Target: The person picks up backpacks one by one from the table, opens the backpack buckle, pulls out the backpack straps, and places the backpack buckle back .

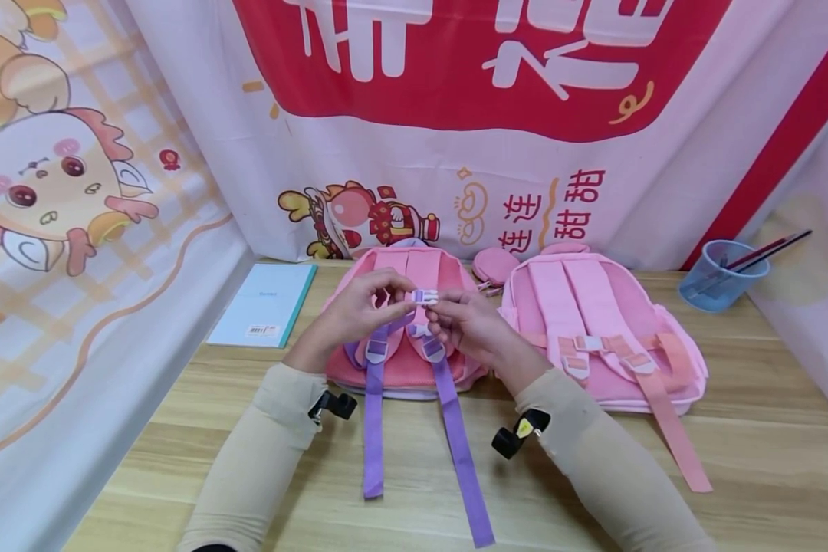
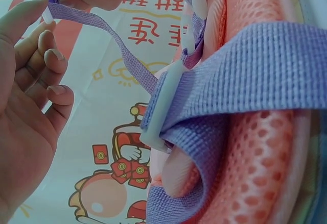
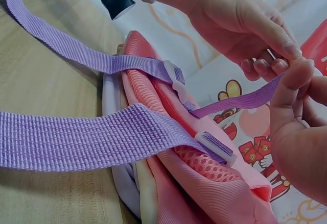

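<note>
— Festive red-and-pink banners hang behind the wooden counter (image 1: 766, 429). What are the hands on?

— Both pinch a small white buckle (image 1: 424, 296) on a thin purple strap (image 3: 240, 101), held just above the pink backpack (image 1: 400, 368) near the counter's middle. The left hand (image 1: 359, 310) has one end, the right hand (image 1: 465, 322) the other.

— Around it?

— A second pink backpack (image 1: 614, 337) sits just beside it, a notebook (image 1: 265, 303) lies toward the left edge, and a blue cup (image 1: 721, 276) stands at the far right corner.

Bright, even indoor light with soft shadows; the head view bends at its edges, wrist views slightly soft.
</note>
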{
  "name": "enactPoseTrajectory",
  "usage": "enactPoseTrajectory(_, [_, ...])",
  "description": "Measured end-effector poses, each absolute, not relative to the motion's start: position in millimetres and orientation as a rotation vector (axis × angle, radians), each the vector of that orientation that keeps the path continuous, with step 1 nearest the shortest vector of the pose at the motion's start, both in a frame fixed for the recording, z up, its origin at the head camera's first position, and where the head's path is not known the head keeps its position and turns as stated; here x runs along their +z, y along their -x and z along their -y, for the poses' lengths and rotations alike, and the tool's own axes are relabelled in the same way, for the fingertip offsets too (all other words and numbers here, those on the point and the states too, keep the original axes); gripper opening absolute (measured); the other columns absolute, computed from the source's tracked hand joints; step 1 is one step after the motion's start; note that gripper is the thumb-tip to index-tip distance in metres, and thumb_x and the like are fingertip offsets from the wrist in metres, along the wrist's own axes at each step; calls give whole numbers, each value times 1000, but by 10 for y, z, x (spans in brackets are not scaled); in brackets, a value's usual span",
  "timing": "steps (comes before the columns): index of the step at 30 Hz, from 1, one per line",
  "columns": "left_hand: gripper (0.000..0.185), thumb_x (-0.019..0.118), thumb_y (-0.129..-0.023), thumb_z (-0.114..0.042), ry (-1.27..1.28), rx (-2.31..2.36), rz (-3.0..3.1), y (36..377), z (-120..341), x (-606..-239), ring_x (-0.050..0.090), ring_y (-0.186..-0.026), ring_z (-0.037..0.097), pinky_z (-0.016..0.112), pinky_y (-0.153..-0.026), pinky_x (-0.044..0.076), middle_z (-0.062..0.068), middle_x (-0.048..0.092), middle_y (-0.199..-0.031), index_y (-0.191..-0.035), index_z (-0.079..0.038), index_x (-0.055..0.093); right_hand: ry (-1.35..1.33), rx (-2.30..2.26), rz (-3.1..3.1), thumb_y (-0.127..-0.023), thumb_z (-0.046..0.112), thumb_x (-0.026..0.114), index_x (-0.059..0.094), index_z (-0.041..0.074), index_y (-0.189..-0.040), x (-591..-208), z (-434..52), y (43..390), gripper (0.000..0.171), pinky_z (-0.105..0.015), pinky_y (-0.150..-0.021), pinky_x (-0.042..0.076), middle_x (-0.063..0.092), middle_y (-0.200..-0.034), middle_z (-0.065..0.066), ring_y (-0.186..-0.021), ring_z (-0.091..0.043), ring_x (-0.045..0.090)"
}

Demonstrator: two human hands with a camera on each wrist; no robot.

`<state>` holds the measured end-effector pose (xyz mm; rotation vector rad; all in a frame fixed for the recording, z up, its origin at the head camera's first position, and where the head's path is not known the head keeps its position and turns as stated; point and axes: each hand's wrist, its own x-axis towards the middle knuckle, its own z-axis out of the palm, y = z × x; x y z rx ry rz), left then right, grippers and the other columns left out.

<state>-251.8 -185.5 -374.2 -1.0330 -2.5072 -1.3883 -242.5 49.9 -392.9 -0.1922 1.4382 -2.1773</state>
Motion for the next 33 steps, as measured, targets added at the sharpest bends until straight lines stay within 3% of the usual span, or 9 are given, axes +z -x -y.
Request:
enactPoseTrajectory(19, [13,78,-97,-5,1078,-1360,2490,2508,1825,-3736,52,-79,20,26,-70,42,3,62,-89,-109,-7,75,233,-2172,-1401,-114,8,47,62,10,-111,-3960,-468,2432,16,-18,-58,50,64,-79,2,-64,-8,60])
enactPoseTrajectory(33, [11,77,-97,-5,1118,-1312,2483,2517,1834,-3751,53,-80,19,27,-70,43,3,63,-89,-108,-7,75,271,-2075,-1590,-114,14,52,68,5,-115,-3974,-514,2443,18,-21,-57,47,64,-79,0,-65,-11,57])
